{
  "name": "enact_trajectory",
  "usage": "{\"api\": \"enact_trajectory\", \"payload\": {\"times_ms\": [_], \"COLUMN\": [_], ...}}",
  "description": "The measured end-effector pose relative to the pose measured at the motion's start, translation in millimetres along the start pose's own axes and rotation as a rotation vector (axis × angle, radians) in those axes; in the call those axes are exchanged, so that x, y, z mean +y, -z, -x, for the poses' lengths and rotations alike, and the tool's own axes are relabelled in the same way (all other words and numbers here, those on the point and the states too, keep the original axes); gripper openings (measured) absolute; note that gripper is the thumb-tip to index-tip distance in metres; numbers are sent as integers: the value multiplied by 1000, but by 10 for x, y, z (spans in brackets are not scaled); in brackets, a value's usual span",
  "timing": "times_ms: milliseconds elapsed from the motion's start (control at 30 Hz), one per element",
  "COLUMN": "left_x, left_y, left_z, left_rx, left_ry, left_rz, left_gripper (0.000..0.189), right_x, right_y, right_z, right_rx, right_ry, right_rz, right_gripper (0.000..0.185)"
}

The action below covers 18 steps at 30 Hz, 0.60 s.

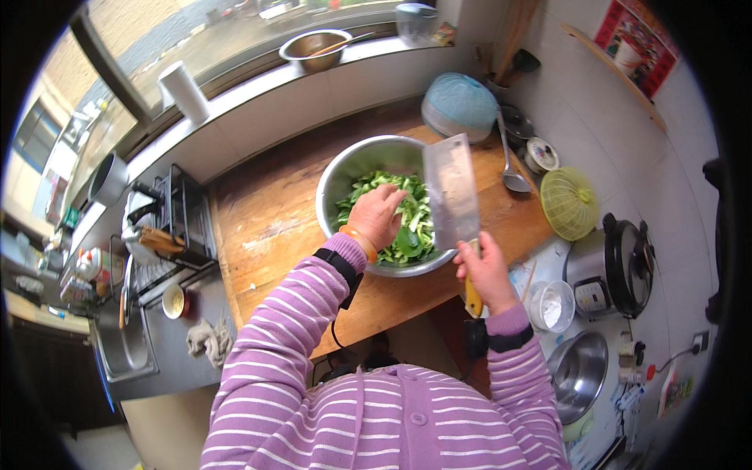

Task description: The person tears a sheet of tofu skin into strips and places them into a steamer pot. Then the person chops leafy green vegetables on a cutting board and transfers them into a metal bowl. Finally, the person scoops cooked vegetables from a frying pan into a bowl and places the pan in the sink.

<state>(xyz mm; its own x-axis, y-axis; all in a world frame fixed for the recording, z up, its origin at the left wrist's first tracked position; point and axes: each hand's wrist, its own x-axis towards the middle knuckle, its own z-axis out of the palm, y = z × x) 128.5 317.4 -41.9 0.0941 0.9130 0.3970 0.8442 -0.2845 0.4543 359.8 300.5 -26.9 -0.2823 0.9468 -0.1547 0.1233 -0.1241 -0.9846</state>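
Chopped leafy greens [411, 205] fill the lower part of a large stainless steel bowl [335, 170], which stands on a wooden worktop [276, 235]. My left hand [376, 215], with an orange bangle at its wrist, is over the greens inside the bowl. Its fingers are partly bent, and whether they hold any greens cannot be told. In my right hand [483, 273] is the yellow handle of a cleaver [452, 188]. The broad blade stands over the bowl's right side, hiding part of the rim, and has bits stuck to its face.
On the worktop's far right are a blue mesh-covered basket [460, 106], a metal ladle [515, 181] and a lidded pot. A yellow-green strainer [568, 202], an electric pressure cooker [611, 270] and a tub of white powder [552, 305] stand at the right. A dish rack [182, 217] and sink [126, 352] lie left.
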Motion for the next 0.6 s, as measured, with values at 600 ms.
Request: {"api": "enact_trajectory", "payload": {"times_ms": [600], "left_x": [-1037], "left_y": [1028], "left_z": [2189], "left_rx": [454], "left_ry": [300], "left_rz": [-219], "left_gripper": [27], "right_x": [43], "right_y": [-245], "right_z": [27], "right_rx": [47], "right_ry": [149], "right_rz": [-246], "right_gripper": [9]}}
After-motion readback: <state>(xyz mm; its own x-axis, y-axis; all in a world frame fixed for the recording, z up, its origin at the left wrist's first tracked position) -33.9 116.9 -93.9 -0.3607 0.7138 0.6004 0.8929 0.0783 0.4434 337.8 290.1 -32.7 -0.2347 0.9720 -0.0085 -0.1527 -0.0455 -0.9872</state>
